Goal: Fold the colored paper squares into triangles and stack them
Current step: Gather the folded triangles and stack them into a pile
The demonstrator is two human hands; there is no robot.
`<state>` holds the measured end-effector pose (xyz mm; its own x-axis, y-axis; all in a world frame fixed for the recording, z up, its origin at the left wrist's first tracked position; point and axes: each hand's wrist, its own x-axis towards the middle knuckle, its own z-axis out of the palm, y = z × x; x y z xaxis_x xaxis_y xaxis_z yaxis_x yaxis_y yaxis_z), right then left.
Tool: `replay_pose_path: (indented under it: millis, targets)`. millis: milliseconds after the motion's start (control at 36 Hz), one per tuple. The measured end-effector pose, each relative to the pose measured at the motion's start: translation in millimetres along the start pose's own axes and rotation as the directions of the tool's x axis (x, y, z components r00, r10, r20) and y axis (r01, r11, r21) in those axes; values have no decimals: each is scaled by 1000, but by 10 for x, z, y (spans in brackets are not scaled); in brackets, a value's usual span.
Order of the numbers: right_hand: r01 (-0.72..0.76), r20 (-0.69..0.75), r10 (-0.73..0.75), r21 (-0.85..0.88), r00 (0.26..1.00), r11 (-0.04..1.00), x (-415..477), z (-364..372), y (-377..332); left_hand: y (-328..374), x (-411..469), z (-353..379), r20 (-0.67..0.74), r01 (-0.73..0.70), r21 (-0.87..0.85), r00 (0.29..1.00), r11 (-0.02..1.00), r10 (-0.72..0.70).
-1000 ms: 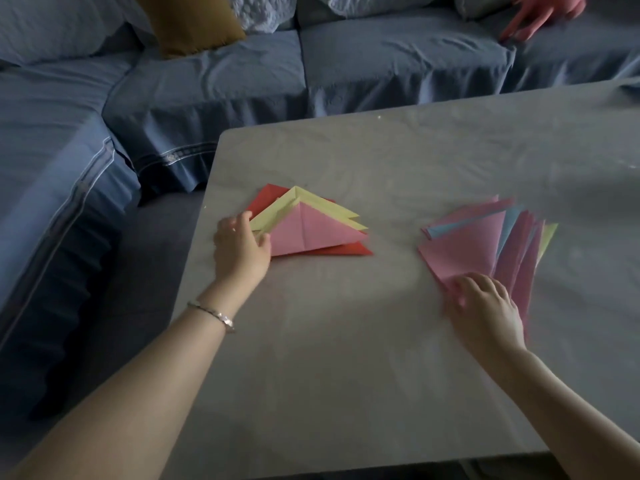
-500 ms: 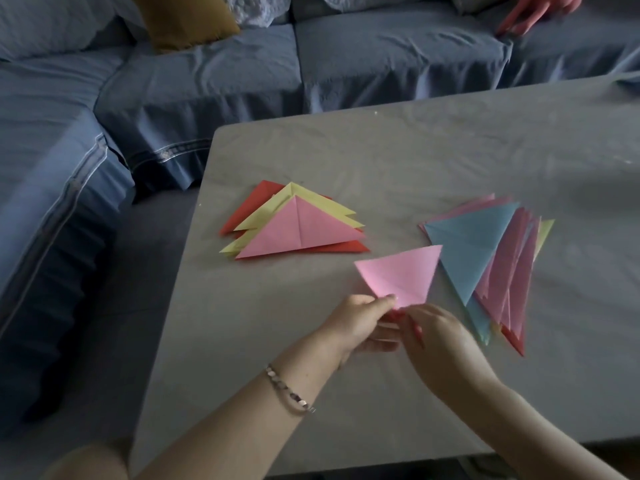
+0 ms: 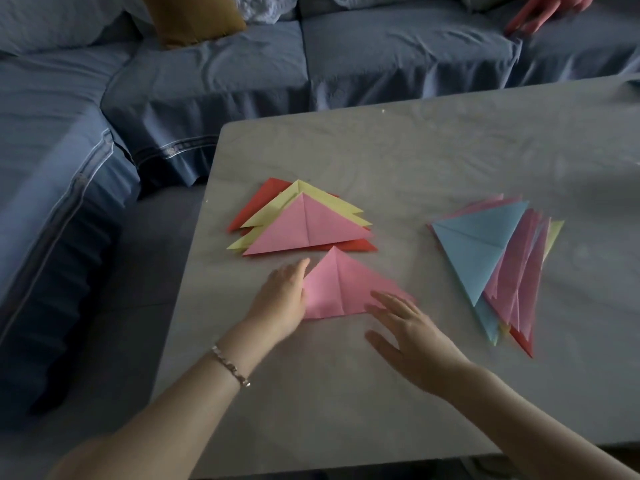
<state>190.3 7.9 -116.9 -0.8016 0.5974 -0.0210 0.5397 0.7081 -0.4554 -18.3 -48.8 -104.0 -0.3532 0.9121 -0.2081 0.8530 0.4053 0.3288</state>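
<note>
Behind the left hand (image 3: 280, 299), a thin silver-coloured metal link bracelet (image 3: 230, 367) circles the wrist; both forearms are bare.

A single view is given. It is taken from the person's head, above the near edge of the table (image 3: 450, 150), and is directed forward and down. The table top is seen from close and at wide angle. Beyond the far edge and left of the table, a blue sofa (image 3: 381, 64) is included.
</note>
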Motion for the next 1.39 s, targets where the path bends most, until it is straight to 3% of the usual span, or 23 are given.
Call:
replay_pose_path:
  millis: [83,167,250,333,444,583,889,1028,1139,1250,1389]
  targets:
    - [2,94,1,-31,996,1000,60,120,-39,-11,-129,184,-147,-101,106,982,989,116]
    - [-27,82,43,-192,996,981,108,248,-99,35,-311,404,-74,-258,86,962,962,264]
    - [-48,8,50,-204,999,978,187,344,-161,11,-428,580,-13,-301,140,952,943,305]
    - [11,-9,-13,-260,1000,966,263,406,-163,-9,-459,646,-5,-254,148,966,956,257]
    - [60,71,-39,-316,997,947,278,417,-55,35,-517,660,9,-180,152,984,972,180]
    - [89,112,-47,-406,993,910,178,297,102,-85,-584,716,-87,-184,147,976,972,198]
    - [-81,40,109,-436,993,896,-66,31,478,-537,-837,601,-174,22,37,985,999,-15]
    - [-141,-3,155,-438,988,888,-79,45,423,-474,-862,515,-296,128,84,950,988,-97]
    - [-227,-66,219,-409,973,884,-112,106,345,-479,-714,395,-427,116,101,902,988,-63]
    - [-266,-107,243,-360,964,894,-98,147,275,-269,-485,163,-289,183,184,949,966,-125]
    - [-248,-191,198,-296,961,922,-56,130,294,-105,-316,142,-105,306,78,949,949,-297]
